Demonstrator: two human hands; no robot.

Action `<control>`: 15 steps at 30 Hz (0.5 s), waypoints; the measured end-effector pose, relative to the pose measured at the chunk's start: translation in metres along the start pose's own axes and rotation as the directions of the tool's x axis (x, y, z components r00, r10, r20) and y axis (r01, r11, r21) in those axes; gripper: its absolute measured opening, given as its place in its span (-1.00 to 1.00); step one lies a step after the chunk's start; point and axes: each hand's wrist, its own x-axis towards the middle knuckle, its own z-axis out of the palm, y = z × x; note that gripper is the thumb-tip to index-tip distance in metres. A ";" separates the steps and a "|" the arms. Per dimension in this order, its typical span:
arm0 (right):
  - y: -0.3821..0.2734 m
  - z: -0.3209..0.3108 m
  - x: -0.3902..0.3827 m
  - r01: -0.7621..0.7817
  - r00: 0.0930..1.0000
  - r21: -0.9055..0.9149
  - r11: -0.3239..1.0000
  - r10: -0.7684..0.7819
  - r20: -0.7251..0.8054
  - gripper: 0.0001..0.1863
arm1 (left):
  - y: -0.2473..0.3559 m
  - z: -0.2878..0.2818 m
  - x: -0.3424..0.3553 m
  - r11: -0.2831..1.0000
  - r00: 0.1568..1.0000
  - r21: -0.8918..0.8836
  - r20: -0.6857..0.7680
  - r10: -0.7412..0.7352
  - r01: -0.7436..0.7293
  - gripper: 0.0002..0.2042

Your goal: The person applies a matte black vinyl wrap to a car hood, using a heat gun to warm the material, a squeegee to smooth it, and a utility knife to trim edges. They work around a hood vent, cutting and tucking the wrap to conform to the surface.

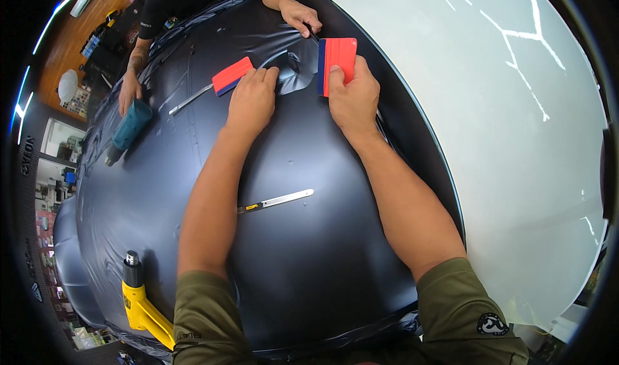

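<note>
My right hand (356, 97) grips a red squeegee (342, 59) with a dark blue edge, thumb on its face, over the curved panel. My left hand (251, 101) is closed, its fingertips pinching the dark satin film (300, 65) where it is lifted and creased. Right beyond that hand lies a second red squeegee (232, 73) with a blue edge, partly hidden by my knuckles. A slim silver cutter knife (284, 199) rests on the film beside my left forearm. Opposite me, a co-worker's hand (300, 16) holds something thin and dark near the panel's edge.
The co-worker's other hand (131, 94) holds a teal heat gun (132, 123). A yellow heat gun (142, 304) stands at the lower left. Another silver knife (191, 99) lies near the second squeegee. To the right spreads a glossy white surface (516, 146) with light reflections.
</note>
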 end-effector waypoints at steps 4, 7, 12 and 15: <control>0.002 0.001 0.001 -0.027 0.998 -0.115 0.993 0.034 0.058 -0.78 | -0.007 0.003 0.002 0.998 0.998 -0.062 0.061 0.028 -0.024 -0.73; 0.004 -0.001 0.004 -0.110 0.987 -0.161 0.981 0.127 0.103 -0.78 | -0.003 -0.001 0.003 0.998 0.998 0.017 -0.012 0.060 -0.060 -0.81; 0.005 0.000 0.005 -0.139 0.978 -0.185 0.973 0.165 0.130 -0.77 | -0.001 -0.007 0.010 0.976 0.980 0.215 0.198 0.000 -0.043 -0.87; 0.003 -0.002 0.004 -0.157 0.971 -0.176 0.972 0.185 0.154 -0.77 | 0.006 -0.009 0.015 0.962 0.976 0.271 0.216 -0.032 -0.029 -0.88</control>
